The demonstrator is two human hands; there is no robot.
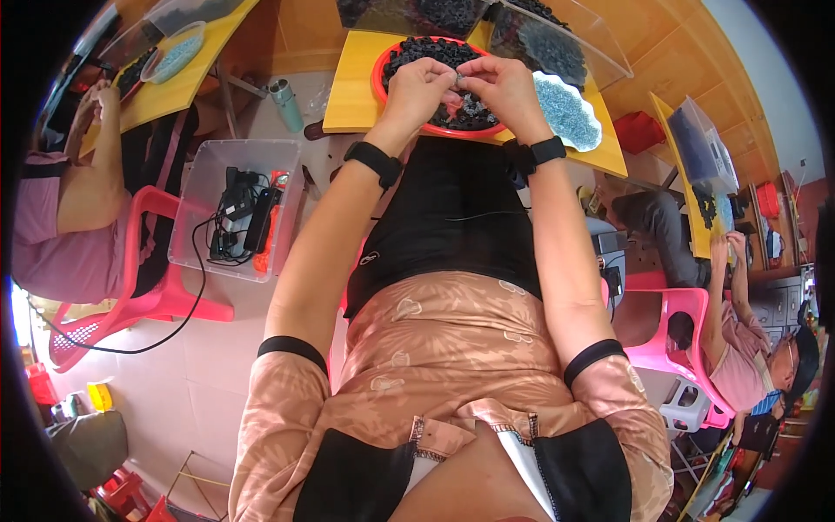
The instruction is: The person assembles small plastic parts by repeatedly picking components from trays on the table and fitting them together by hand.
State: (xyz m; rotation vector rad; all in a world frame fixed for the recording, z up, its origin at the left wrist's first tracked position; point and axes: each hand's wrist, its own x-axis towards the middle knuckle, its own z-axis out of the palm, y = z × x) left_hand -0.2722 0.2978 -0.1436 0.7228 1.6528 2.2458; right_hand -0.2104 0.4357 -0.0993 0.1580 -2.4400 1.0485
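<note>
Over a round red tray on the yellow table, my left hand and my right hand meet, fingertips pinched close together. A tiny greyish piece shows between them; its kind is too small to make out. Small black parts fill the back of the tray, and paler, clear-looking bits lie in its front below my hands. To the right of my right hand sits a white scalloped dish full of small bluish, translucent pieces.
Clear bins of dark parts stand at the table's back. On the floor at left are a clear plastic box with cables and adapters, and a mint-green bottle. Co-workers sit at yellow tables on both sides, on pink chairs.
</note>
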